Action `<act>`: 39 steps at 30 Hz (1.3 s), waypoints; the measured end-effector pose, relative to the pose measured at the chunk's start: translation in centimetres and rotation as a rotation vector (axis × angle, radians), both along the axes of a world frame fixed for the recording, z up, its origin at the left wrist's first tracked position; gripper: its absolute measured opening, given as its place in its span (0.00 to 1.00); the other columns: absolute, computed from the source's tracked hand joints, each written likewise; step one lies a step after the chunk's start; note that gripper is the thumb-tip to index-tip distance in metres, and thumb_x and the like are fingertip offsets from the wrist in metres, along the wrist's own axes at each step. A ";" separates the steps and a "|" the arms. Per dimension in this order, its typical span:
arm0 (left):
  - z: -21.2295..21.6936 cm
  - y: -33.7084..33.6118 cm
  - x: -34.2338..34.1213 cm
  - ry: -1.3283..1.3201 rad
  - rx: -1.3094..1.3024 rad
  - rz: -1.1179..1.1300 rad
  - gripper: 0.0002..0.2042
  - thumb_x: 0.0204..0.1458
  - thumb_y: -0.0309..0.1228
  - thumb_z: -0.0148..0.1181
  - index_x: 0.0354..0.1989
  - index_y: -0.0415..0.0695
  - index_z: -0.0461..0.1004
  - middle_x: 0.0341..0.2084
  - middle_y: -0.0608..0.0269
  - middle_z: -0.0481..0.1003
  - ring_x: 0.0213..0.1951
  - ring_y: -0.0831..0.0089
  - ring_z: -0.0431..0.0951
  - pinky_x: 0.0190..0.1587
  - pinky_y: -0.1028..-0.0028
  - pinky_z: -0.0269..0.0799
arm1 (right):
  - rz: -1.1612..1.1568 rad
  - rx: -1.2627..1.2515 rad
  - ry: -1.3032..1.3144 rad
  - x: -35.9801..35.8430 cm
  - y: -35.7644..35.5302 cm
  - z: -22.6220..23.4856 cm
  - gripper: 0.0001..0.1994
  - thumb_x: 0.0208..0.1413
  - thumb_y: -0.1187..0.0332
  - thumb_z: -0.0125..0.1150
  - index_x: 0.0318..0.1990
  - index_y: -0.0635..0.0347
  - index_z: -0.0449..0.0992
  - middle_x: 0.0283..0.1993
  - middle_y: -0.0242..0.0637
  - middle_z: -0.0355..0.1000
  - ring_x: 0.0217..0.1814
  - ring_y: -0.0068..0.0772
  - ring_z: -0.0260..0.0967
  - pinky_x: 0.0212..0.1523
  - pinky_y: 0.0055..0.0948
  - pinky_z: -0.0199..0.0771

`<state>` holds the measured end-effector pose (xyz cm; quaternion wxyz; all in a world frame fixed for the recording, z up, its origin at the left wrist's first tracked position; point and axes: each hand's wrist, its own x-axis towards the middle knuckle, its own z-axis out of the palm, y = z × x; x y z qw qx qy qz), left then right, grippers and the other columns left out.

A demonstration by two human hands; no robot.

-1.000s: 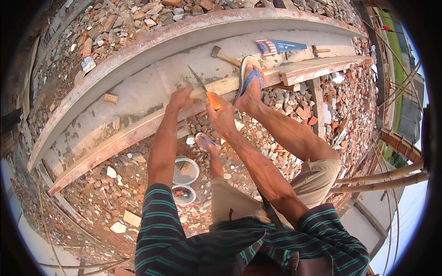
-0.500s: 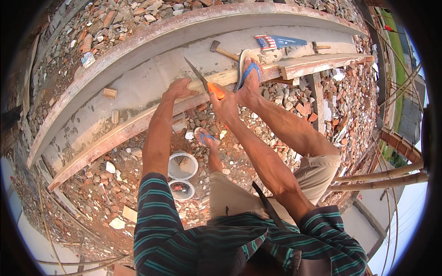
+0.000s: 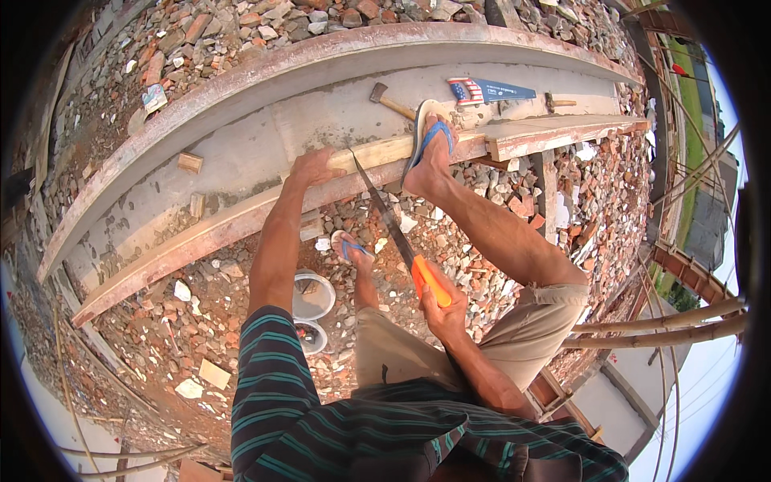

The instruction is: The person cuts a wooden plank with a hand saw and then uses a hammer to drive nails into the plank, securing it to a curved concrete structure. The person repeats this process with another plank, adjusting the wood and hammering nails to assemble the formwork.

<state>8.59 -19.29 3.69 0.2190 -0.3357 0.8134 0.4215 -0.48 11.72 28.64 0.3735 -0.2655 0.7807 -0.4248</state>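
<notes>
A hand saw with an orange handle (image 3: pixel 431 281) is in my right hand (image 3: pixel 446 310), whose fingers wrap round the grip. Its dark blade slants up and left, the tip crossing a pale wooden batten (image 3: pixel 377 153). The batten lies along the near wall of a long concrete trough. My left hand (image 3: pixel 316 168) grips the batten just left of the blade, its thumb side toward the saw. My right foot (image 3: pixel 438 149), in a sandal with blue straps, presses on the batten right of the blade.
Inside the trough lie a hammer-like tool (image 3: pixel 392 100), a second saw (image 3: pixel 491 91), a small hammer (image 3: pixel 560 102) and wood offcuts (image 3: pixel 190 162). White buckets (image 3: pixel 321 297) stand on the brick rubble (image 3: pixel 225 309) below. Bamboo poles (image 3: pixel 658 331) cross at the right.
My right hand has drawn the saw back toward my body, so more of its blade lies on the near side of the batten. My left hand and foot keep their places on the wood.
</notes>
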 end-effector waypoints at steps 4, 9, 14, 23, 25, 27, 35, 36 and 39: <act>-0.4 0.4 0.7 -0.007 -0.006 0.011 0.35 0.44 0.57 0.66 0.57 0.47 0.70 0.49 0.49 0.76 0.53 0.52 0.76 0.54 0.57 0.71 | 0.022 0.051 -0.095 -1.6 -4.6 -2.7 0.19 0.62 0.73 0.56 0.59 0.68 0.71 0.46 0.43 0.76 0.39 0.24 0.71 0.40 0.25 0.71; -0.5 0.2 1.3 0.016 0.004 0.027 0.35 0.44 0.57 0.66 0.56 0.47 0.70 0.49 0.49 0.77 0.53 0.52 0.76 0.53 0.56 0.71 | 0.074 -0.016 -0.002 -2.5 -13.6 -11.2 0.18 0.59 0.73 0.58 0.57 0.63 0.73 0.34 0.42 0.76 0.32 0.25 0.71 0.34 0.30 0.73; -0.6 -0.6 -1.4 0.026 -0.006 -0.052 0.34 0.44 0.57 0.66 0.55 0.47 0.70 0.48 0.50 0.78 0.52 0.53 0.77 0.53 0.56 0.71 | -0.120 -0.044 -0.106 1.9 1.9 1.0 0.20 0.63 0.76 0.53 0.63 0.70 0.67 0.56 0.46 0.74 0.51 0.27 0.70 0.52 0.27 0.68; 3.3 2.0 0.7 0.120 -0.229 0.100 0.30 0.44 0.49 0.69 0.51 0.44 0.70 0.43 0.47 0.77 0.48 0.48 0.76 0.49 0.55 0.71 | -0.068 -0.045 -0.056 -0.4 -10.3 -10.6 0.18 0.61 0.73 0.58 0.58 0.66 0.73 0.38 0.39 0.78 0.31 0.22 0.70 0.33 0.25 0.72; 2.6 3.2 1.5 0.218 -0.314 0.160 0.29 0.45 0.47 0.69 0.51 0.42 0.69 0.42 0.47 0.76 0.46 0.47 0.76 0.48 0.54 0.70 | -0.172 -0.131 -0.130 0.1 -6.2 -7.1 0.19 0.61 0.74 0.58 0.60 0.66 0.71 0.41 0.37 0.78 0.31 0.19 0.70 0.32 0.22 0.72; 3.0 3.5 2.4 0.271 -0.408 0.312 0.28 0.46 0.45 0.69 0.50 0.40 0.68 0.43 0.47 0.76 0.46 0.47 0.76 0.48 0.54 0.70 | -0.144 -0.167 -0.124 -0.8 -3.9 -1.9 0.21 0.61 0.75 0.58 0.61 0.67 0.70 0.45 0.38 0.77 0.31 0.17 0.70 0.31 0.20 0.72; 13.9 6.9 6.9 0.509 -0.207 1.078 0.23 0.51 0.41 0.68 0.48 0.37 0.68 0.38 0.50 0.76 0.40 0.57 0.78 0.42 0.61 0.72 | -0.150 -0.305 0.122 -5.6 1.0 9.1 0.22 0.60 0.73 0.59 0.61 0.72 0.69 0.50 0.42 0.75 0.32 0.18 0.71 0.34 0.19 0.73; 14.5 8.1 7.7 0.596 -0.100 1.164 0.23 0.52 0.41 0.67 0.47 0.37 0.69 0.37 0.52 0.76 0.39 0.60 0.77 0.42 0.63 0.72 | -0.190 -0.351 0.126 -5.7 1.1 10.3 0.22 0.61 0.73 0.59 0.61 0.72 0.68 0.47 0.40 0.75 0.30 0.17 0.69 0.31 0.18 0.71; 17.1 12.3 8.9 0.696 0.085 1.373 0.22 0.55 0.41 0.65 0.46 0.36 0.69 0.36 0.58 0.75 0.38 0.68 0.76 0.41 0.67 0.72 | -0.270 -0.471 0.100 -5.9 1.2 14.1 0.22 0.62 0.72 0.57 0.62 0.71 0.67 0.34 0.35 0.74 0.22 0.14 0.64 0.24 0.17 0.64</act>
